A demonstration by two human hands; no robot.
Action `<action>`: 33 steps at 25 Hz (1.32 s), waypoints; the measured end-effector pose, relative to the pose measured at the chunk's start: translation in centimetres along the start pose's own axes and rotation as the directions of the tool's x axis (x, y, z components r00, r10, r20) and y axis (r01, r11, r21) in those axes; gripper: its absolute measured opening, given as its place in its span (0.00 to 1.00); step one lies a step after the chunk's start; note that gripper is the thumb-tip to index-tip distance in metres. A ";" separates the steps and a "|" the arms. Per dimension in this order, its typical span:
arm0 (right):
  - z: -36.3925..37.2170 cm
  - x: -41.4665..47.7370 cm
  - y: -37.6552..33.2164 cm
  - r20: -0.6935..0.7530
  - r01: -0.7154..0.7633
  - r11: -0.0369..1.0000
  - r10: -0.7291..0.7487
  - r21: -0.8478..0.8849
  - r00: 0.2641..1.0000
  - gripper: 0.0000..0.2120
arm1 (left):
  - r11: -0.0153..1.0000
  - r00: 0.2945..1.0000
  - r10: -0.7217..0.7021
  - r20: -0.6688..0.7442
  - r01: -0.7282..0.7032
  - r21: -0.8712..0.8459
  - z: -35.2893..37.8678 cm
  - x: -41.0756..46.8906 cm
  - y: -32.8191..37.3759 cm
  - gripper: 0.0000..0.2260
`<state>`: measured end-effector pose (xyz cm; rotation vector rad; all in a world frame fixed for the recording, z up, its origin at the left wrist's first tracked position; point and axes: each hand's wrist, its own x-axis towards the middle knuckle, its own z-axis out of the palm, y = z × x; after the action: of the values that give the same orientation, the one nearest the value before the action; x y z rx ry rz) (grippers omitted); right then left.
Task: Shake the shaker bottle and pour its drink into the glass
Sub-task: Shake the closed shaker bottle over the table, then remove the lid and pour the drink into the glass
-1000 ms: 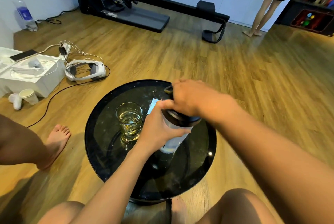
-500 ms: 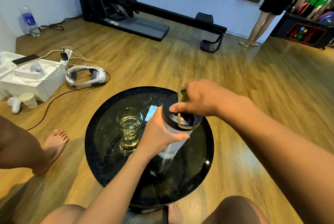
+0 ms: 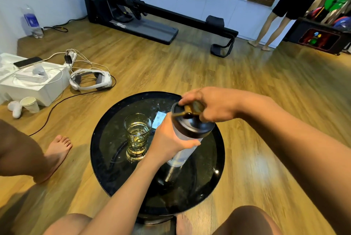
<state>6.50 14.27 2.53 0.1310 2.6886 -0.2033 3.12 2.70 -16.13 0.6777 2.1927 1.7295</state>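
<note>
Your left hand (image 3: 167, 139) wraps the shaker bottle (image 3: 187, 138) above the table (image 3: 106, 151); your right hand (image 3: 210, 104) pinches its flip cap. Glass (image 3: 137, 133) just left. Next, likely: tip toward it.

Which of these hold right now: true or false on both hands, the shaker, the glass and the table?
1. The left hand grips the clear shaker bottle with a black lid around its body. True.
2. The right hand rests flat on the round black glass table. False: it is at the lid's flip cap and loop.
3. The faceted clear drinking glass is empty. False: it holds pale yellowish liquid.
4. The glass stands upright, left of the shaker. True.
</note>
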 end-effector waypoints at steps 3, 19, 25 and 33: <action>0.2 -0.2 0.2 -0.156 -0.005 0.997 0.017 0.077 0.988 0.32 | 1.000 1.000 0.013 -0.001 -0.013 -0.004 0.0 0.0 -0.1 0.37; 1.9 0.7 0.7 -0.321 -0.077 0.997 0.074 0.006 0.944 0.18 | 1.000 1.000 0.000 0.001 0.000 0.030 0.0 0.0 0.0 0.35; 3.0 -0.9 4.2 -0.501 0.102 0.794 0.274 0.600 0.821 0.12 | 0.998 1.000 0.030 -0.009 -0.030 0.058 0.2 -0.3 0.1 0.42; 17.8 -0.4 11.0 0.039 -0.046 -0.010 0.727 0.999 0.685 0.09 | 0.987 0.997 0.067 -0.025 -0.062 0.145 0.4 -1.3 -0.9 0.47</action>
<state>15.65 22.16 -14.50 1.6375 2.1503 -2.0405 4.28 2.22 -17.24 0.7700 2.3585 1.6322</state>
